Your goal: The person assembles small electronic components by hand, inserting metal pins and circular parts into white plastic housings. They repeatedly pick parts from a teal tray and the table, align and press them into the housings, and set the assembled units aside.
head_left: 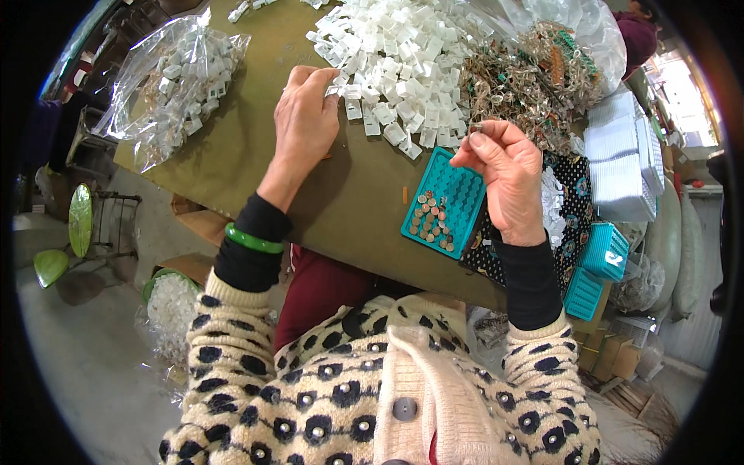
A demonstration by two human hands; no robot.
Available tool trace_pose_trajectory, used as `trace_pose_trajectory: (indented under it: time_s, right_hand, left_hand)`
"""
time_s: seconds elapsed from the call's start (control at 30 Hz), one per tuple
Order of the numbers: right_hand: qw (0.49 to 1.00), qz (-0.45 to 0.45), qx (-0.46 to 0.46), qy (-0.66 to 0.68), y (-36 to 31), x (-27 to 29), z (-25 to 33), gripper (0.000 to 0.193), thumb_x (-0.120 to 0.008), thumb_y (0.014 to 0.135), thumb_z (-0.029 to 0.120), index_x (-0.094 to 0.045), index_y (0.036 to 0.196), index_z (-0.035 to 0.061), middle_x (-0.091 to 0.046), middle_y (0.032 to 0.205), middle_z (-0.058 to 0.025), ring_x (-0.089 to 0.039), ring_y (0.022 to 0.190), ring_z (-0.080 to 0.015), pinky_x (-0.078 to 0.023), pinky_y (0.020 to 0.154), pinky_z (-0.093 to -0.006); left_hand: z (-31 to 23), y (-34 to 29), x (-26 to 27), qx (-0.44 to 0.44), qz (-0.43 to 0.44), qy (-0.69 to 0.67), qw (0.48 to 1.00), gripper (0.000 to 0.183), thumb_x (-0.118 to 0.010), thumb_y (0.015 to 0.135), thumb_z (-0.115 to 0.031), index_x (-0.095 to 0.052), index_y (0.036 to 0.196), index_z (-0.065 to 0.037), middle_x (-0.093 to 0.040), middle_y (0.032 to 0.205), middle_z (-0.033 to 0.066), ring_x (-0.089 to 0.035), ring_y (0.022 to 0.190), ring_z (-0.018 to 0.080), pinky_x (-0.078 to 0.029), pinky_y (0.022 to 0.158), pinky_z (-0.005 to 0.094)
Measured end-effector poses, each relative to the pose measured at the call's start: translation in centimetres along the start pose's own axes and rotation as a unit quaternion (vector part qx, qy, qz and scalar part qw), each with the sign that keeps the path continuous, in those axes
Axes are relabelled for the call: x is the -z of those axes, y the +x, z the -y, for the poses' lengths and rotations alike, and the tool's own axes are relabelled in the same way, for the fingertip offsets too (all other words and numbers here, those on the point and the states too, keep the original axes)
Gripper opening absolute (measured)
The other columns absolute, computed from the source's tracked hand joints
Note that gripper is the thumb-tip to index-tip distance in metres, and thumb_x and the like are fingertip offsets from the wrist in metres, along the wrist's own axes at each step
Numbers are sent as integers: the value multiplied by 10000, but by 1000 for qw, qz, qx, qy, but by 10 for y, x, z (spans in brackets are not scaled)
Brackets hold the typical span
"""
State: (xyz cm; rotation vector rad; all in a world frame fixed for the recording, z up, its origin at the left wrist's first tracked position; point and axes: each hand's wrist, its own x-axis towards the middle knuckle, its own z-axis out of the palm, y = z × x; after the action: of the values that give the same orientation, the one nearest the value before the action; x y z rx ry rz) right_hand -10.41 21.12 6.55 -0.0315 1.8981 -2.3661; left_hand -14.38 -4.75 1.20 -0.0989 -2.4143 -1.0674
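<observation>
My left hand (304, 120) is at the left edge of a heap of small translucent white plastic pieces (395, 54). Its thumb and forefinger close on one white plastic piece (332, 90). Above the far right corner of a turquoise ridged tray (463, 194), my right hand (505, 174) pinches a small dark object (475, 127) too small to name. Several small round metallic discs (428, 219) lie in the near left part of that tray. A tangled pile of small metal and clear parts (535, 77) is just beyond my right hand.
A clear bag of white parts (182, 85) sits at the table's left. Right of the tray are a dark patterned cloth (572, 186) with white pieces, stacked white trays (620, 155) and more turquoise trays (601, 256). Another person (637, 39) is at the far right.
</observation>
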Motion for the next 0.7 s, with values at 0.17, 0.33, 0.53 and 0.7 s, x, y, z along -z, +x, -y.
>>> trace_pose_trajectory:
  time_s: [0.17, 0.33, 0.53, 0.7]
  right_hand:
    - [999, -11, -5, -30, -14, -3, -6, 107, -663, 883, -7, -609, 975, -16, -660, 911, -101, -674, 761, -180, -573, 722, -322]
    - [988, -71, 78, -111, -42, 22, -4, 114, -678, 863, -20, -600, 944, -5, -636, 857, -35, -610, 703, -86, -516, 652, -229]
    - [766, -26, 265, -585, -80, 75, -11, 121, -605, 846, -74, -624, 950, -16, -618, 1001, -98, -633, 853, -217, -499, 738, -289]
    - [786, -60, 275, -551, -101, 70, -3, 156, -611, 826, -55, -648, 967, 1, -609, 1036, -134, -638, 846, -281, -526, 729, -351]
  left_hand:
    - [18, 1, -5, -27, 111, 91, 989, 193, -647, 811, -103, -667, 1001, -73, -597, 1031, 110, -592, 989, 328, -482, 850, 427]
    - [3, -8, 11, 14, 79, -18, 997, 126, -721, 764, -86, -635, 826, -19, -646, 867, 101, -645, 715, 255, -520, 655, 346]
    - [-14, -51, 32, 21, 76, -111, 991, 74, -667, 808, 55, -651, 871, 18, -599, 778, 56, -590, 710, 122, -474, 628, 259]
    - [-44, -73, 45, 6, 136, -109, 985, 78, -678, 811, 32, -674, 889, 26, -601, 779, 40, -549, 700, 111, -427, 633, 247]
